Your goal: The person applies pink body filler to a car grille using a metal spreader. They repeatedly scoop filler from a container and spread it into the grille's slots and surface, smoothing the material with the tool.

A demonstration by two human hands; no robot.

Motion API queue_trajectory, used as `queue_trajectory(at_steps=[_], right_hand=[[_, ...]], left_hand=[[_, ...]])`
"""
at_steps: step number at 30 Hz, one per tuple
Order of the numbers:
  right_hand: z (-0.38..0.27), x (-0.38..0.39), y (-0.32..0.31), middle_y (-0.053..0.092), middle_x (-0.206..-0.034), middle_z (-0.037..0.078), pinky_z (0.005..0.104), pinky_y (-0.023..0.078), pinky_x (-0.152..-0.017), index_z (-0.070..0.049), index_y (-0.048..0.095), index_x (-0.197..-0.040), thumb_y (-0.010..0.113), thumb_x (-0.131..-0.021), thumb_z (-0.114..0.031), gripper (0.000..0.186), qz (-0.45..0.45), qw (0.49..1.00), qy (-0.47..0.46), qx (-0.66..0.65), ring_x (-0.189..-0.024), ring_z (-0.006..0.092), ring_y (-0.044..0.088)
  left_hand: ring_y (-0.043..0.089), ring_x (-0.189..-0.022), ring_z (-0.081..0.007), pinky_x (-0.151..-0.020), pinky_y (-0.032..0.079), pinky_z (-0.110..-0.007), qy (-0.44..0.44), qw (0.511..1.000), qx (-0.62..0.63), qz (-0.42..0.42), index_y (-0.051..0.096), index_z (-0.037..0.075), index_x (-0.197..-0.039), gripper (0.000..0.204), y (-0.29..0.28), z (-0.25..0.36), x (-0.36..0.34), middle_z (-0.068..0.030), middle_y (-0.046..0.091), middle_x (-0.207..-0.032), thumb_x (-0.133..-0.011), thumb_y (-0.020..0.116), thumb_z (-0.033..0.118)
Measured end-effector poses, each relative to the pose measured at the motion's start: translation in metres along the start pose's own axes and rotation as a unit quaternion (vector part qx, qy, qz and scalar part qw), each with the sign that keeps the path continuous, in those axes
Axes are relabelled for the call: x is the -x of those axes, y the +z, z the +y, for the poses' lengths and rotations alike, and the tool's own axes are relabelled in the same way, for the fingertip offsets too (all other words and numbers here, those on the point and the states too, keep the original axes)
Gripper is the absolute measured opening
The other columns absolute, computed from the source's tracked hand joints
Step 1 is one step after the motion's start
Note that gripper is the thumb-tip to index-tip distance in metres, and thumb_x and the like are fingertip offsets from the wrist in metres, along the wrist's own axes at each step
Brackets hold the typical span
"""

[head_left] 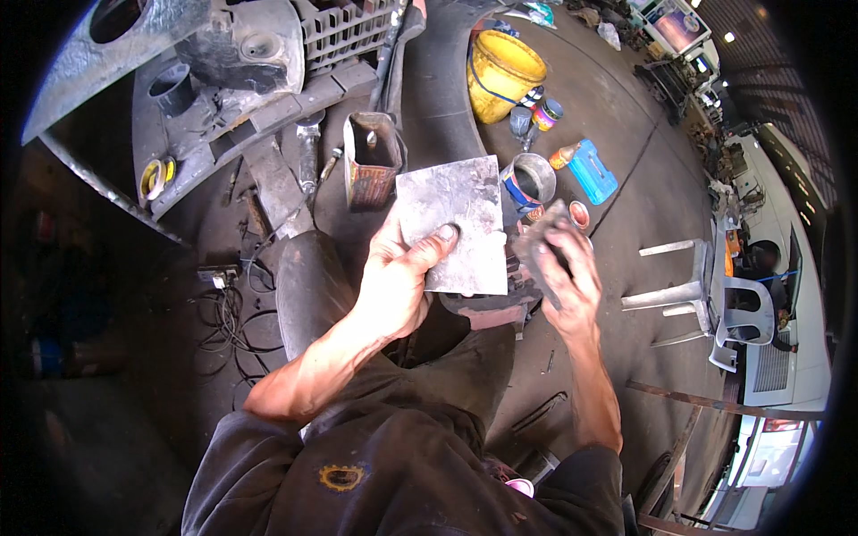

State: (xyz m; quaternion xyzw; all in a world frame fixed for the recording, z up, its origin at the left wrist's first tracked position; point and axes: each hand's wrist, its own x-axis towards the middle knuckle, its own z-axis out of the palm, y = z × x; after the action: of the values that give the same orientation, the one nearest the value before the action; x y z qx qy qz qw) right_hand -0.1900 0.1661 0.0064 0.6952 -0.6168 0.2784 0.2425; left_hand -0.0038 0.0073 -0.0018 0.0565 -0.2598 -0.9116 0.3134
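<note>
My left hand (393,272) grips a flat, squarish grey plate (460,201) by its left edge, with the thumb lying across its smeared face. Just to the right of the plate, my right hand (575,277) is closed round a dark, rag-like pad (538,248). Motion smears that pad, so its exact kind is unclear. Behind the hands, an open square tin (371,183) stands to the left of the plate. A round open tin (529,183) is on the right, close beyond the pad.
A yellow bucket (505,76) and a blue plastic case (593,171) stand farther off. Dark curved vehicle panels (433,89) fill the far side. Cables (228,313) lie coiled at left. A white plastic chair (684,290) lies tipped at right; beyond it a person (776,277) is near a white vehicle.
</note>
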Motion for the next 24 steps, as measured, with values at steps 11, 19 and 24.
queue_trajectory(at_steps=[11, 19, 24], right_hand=[[-0.063, -0.027, 0.02, 0.059, -0.118, 0.003, 0.052, 0.035, -0.103, -0.017, 0.067, -0.113, 0.07, -0.058, -0.004, 0.056, -0.122, 0.99, 0.067, -0.034, -0.112, 0.027, 0.055], [-0.073, -0.036, 0.027, 0.053, -0.127, 0.013, 0.0432, 0.049, -0.094, -0.01, 0.061, -0.123, 0.073, -0.062, 0.004, 0.064, -0.071, 0.984, 0.135, -0.089, -0.114, 0.0342, 0.057], [-0.068, -0.044, 0.063, 0.051, -0.129, 0.017, 0.0403, 0.051, -0.093, -0.011, 0.06, -0.125, 0.072, -0.069, 0.003, 0.059, -0.058, 0.991, 0.109, -0.044, -0.114, 0.0333, 0.057]], left_hand=[[0.061, -0.102, -0.0179, -0.09, 0.047, -0.03, 0.22, 0.856, -0.465, -0.051, 0.05, -0.005, -0.126, 0.036, -0.012, 0.002, 0.006, -0.0142, 0.065, -0.111, -0.093, 0.057, 0.006], [0.063, -0.092, -0.0163, -0.083, 0.052, -0.03, 0.199, 0.956, -0.205, 0.07, 0.047, 0.0, -0.125, 0.031, -0.03, 0.022, -0.023, -0.0111, 0.063, -0.107, -0.095, 0.052, 0.005], [0.062, -0.106, -0.0259, -0.089, 0.055, -0.043, -0.069, 0.989, 0.117, 0.064, 0.042, 0.005, -0.132, 0.042, -0.057, 0.009, -0.039, -0.0128, 0.059, -0.119, -0.091, 0.054, 0.005]])
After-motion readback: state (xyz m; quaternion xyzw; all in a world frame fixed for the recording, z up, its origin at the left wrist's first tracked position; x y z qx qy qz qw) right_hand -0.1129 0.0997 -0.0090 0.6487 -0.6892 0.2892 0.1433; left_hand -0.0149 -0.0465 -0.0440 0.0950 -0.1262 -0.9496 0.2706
